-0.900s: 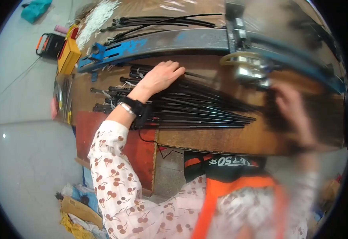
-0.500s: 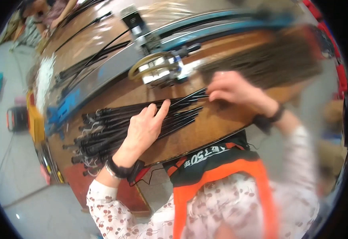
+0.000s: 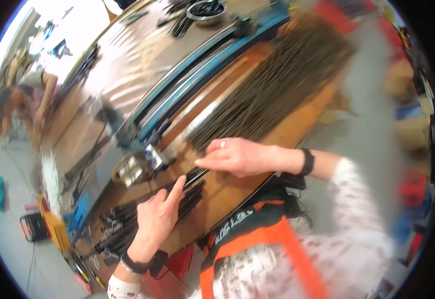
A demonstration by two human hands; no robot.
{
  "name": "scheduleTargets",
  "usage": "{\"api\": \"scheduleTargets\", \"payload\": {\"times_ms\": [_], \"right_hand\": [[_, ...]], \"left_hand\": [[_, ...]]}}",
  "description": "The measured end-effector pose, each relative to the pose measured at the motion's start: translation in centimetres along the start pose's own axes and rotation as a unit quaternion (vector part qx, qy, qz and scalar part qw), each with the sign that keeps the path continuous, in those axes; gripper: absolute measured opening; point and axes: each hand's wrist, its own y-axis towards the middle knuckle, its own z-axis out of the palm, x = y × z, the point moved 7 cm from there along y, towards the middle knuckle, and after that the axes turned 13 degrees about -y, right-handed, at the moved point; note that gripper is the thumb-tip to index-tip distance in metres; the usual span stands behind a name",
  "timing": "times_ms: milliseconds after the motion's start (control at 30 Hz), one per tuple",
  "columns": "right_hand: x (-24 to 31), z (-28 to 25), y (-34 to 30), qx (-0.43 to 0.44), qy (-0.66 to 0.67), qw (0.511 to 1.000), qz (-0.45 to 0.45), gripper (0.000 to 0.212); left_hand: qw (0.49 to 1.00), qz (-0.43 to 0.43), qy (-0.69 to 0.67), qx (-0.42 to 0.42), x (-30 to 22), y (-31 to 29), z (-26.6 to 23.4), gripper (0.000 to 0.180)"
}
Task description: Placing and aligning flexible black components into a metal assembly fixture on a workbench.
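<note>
Slender, glossy black rods [image 3: 191, 197] lie under the bare left hand [image 3: 157, 217] on the brown wooden worktop [image 3: 223, 194], long axis slanting forward-right toward the bare right hand [image 3: 238, 157], nearer their tips. The right grip looks narrow; whether either grip holds a rod, I cannot tell.

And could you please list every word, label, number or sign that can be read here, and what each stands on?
White printed characters: on the dark green part of the apron; I won't copy them out.
Yellow box: any marking is too small or blurred to read.
Dark case: likewise.
I can make out no other text.
</note>
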Motion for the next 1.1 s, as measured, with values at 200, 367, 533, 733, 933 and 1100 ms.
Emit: {"api": "scheduleTargets", "payload": {"times_ms": [200,367,533,733,933,1100], "right_hand": [[-13.0,-8.7,-2.3,-0.114,-0.171,0.937,0.284,0.045],[-15.2,-9.0,-2.3,-0.066,-0.163,0.976,0.128,0.058],[-16.2,-9.3,-2.8,-0.11,-0.148,0.976,0.115,0.055],[-17.5,-9.9,-1.1,-0.112,-0.239,0.915,0.306,0.057],[-11.9,-10.9,1.7,-0.23,-0.153,0.944,0.18,0.055],[-8.9,-7.5,4.5,-0.176,-0.086,0.979,0.047,0.037]], "left_hand": [[0.983,0.046,0.028,-0.177,0.7,6.6,-9.8,0.038],[0.986,0.134,0.049,-0.088,-0.4,12.6,-8.9,0.043],[0.991,0.118,0.032,-0.054,0.1,15.1,-7.8,0.038],[0.988,0.083,0.065,-0.109,2.1,14.4,-8.8,0.041],[0.97,0.094,0.057,-0.215,2.7,11.0,-12.3,0.041],[0.993,0.069,0.068,-0.074,3.7,8.0,-10.3,0.042]]}}
